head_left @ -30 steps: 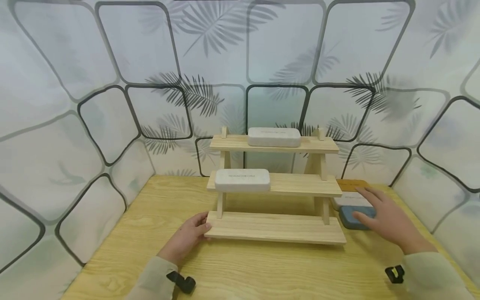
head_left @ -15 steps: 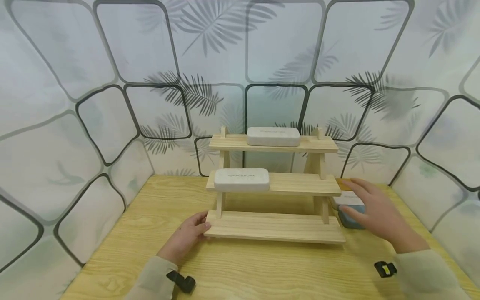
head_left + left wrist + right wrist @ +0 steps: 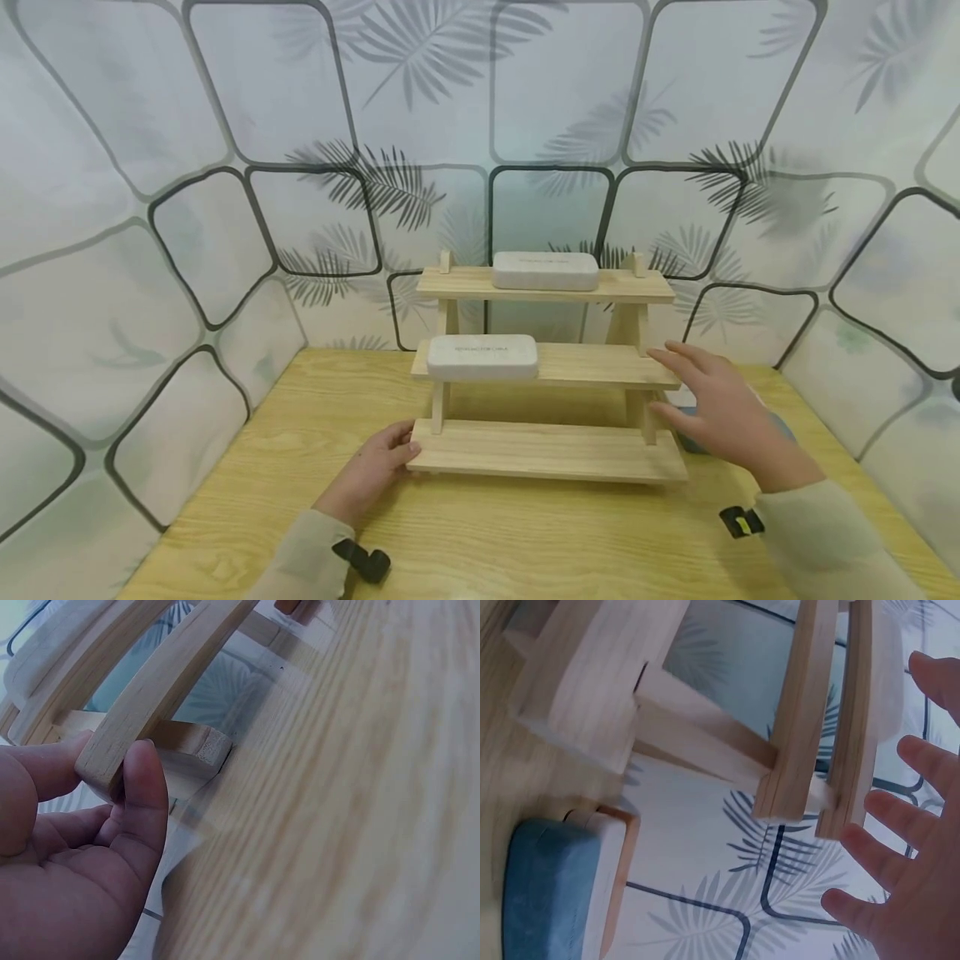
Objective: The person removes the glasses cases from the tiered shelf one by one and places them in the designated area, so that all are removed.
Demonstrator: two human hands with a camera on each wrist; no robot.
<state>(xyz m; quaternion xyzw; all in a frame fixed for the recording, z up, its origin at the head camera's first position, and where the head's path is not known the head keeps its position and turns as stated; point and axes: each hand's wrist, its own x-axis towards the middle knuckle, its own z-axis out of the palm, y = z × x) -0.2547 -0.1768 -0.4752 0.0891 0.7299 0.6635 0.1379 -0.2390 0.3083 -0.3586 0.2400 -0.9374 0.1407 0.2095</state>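
A three-tier wooden display stand [image 3: 555,450] rises on the table. One white oblong case [image 3: 482,358] lies at the left of its middle shelf, another white case [image 3: 545,272] on the top shelf. My left hand [image 3: 369,468] pinches the left end of the bottom shelf [image 3: 142,705] between thumb and fingers. With fingers spread and holding nothing, my right hand [image 3: 731,417] is by the right end of the middle shelf; the head view does not show whether it touches. Beneath that hand, partly hidden, are a blue case [image 3: 547,892], a white one and an orange-brown one [image 3: 624,881].
Wood-grain table [image 3: 465,542] lies under the stand. Patterned fabric walls [image 3: 555,108] with leaf prints enclose the back and both sides. A dark strap device [image 3: 363,562] sits at the left cuff, another [image 3: 742,522] at the right.
My right hand has moved left and slightly up, from over the coloured cases to the stand's right side. My left hand stays on the bottom shelf's end.
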